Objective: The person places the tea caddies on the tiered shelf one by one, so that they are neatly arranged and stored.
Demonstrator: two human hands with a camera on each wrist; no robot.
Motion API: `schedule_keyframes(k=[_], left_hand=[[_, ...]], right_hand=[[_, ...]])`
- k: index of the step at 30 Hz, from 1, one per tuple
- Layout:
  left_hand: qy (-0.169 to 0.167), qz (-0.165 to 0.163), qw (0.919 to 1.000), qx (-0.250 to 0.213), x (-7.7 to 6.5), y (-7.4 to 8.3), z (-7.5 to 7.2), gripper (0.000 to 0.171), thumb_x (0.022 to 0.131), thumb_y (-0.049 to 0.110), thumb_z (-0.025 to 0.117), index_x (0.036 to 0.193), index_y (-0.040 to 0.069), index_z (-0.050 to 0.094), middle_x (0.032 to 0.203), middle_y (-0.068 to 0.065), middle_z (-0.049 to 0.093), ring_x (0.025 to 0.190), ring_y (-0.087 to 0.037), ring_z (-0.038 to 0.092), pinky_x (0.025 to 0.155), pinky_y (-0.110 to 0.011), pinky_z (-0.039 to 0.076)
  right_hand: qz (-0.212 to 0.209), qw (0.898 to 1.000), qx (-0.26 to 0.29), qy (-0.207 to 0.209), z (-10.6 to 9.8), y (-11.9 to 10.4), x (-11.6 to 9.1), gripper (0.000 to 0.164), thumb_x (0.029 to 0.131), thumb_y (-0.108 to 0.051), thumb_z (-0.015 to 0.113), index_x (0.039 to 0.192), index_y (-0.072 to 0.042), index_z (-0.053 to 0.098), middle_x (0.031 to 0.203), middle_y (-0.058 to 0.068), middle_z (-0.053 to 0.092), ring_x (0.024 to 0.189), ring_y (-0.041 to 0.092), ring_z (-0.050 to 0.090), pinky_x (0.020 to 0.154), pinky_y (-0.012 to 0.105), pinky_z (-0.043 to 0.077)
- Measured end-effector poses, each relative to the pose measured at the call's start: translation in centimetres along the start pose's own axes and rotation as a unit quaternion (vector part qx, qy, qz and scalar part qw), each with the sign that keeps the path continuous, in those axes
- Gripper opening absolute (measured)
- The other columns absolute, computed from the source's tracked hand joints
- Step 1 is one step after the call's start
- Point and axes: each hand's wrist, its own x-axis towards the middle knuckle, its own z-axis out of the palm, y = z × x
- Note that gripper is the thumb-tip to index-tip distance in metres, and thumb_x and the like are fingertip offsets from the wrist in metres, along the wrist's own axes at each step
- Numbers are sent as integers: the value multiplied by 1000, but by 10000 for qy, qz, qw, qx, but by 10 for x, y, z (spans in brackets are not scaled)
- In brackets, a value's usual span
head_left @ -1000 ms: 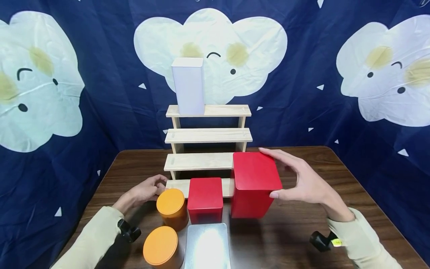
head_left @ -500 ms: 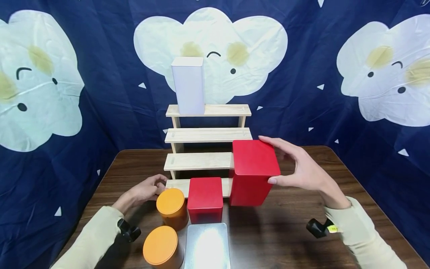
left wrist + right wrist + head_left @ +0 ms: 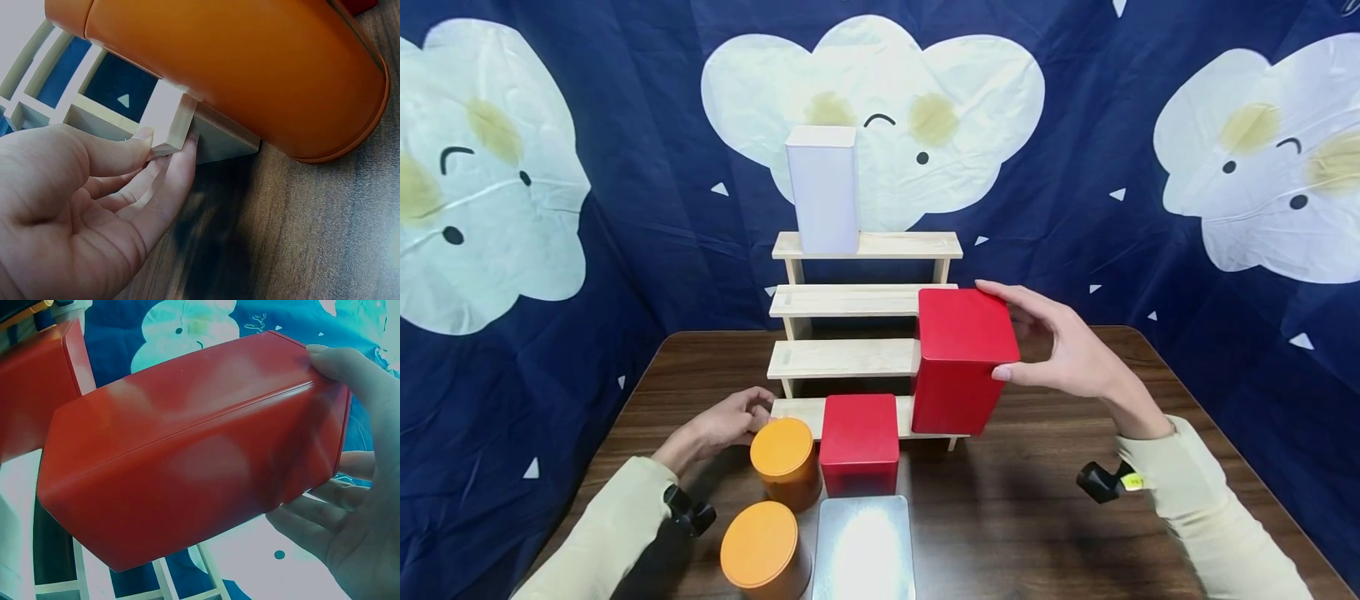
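Note:
A tall red tin box (image 3: pixel 962 367) is held up in my right hand (image 3: pixel 1067 350), thumb on its near side and fingers round its far side. The right wrist view shows the same red tin box (image 3: pixel 187 456) tilted, with the right hand (image 3: pixel 362 487) at its lidded end. In the head view it overlaps the right ends of the lower steps of a pale wooden tiered shelf (image 3: pixel 842 358). My left hand (image 3: pixel 730 425) is at the left end of the lowest step. In the left wrist view, thumb and fingers of the left hand (image 3: pixel 100 200) pinch that step's end (image 3: pixel 169 119).
Two orange round tins (image 3: pixel 784 454) stand before the shelf on the left. Beside them are a second red tin (image 3: pixel 859 442) and a silver tin (image 3: pixel 863 550). A white tall tin (image 3: pixel 823 192) stands on the top step. Behind the brown table (image 3: pixel 1030 500) hangs a blue curtain (image 3: pixel 647 167).
My right hand has raised the red tin box and carried it forward, from in front of the shelf to over its right side. The left hand keeps its place at the lowest step.

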Motion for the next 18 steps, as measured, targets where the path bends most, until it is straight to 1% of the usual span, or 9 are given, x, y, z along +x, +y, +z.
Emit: schedule_keyframes(k=[4, 10, 18], left_hand=[[-2, 6, 10000, -21, 0, 1, -1, 52, 81, -6, 45, 131, -6, 33, 94, -12, 52, 85, -20, 56, 79, -39, 54], [-3, 25, 10000, -35, 1, 1, -2, 51, 80, -6, 44, 130, -6, 33, 93, -10, 51, 85, -20, 55, 78, -38, 54], [0, -13, 10000, -35, 1, -1, -1, 51, 82, -6, 45, 131, -5, 33, 95, -12, 52, 85, -20, 56, 79, -38, 54]], right_hand=[[-19, 10000, -7, 11, -3, 0, 8, 85, 71, -2, 77, 145, -18, 40, 130, 2, 55, 106, 13, 60, 82, 25, 53], [39, 10000, -2, -14, -7, -3, 20, 84, 72, -3, 77, 145, -22, 39, 131, 1, 54, 111, 13, 58, 90, 23, 50], [-15, 10000, -85, 12, -12, -3, 36, 84, 72, -5, 76, 146, -22, 39, 134, 1, 52, 112, 13, 58, 91, 22, 49]])
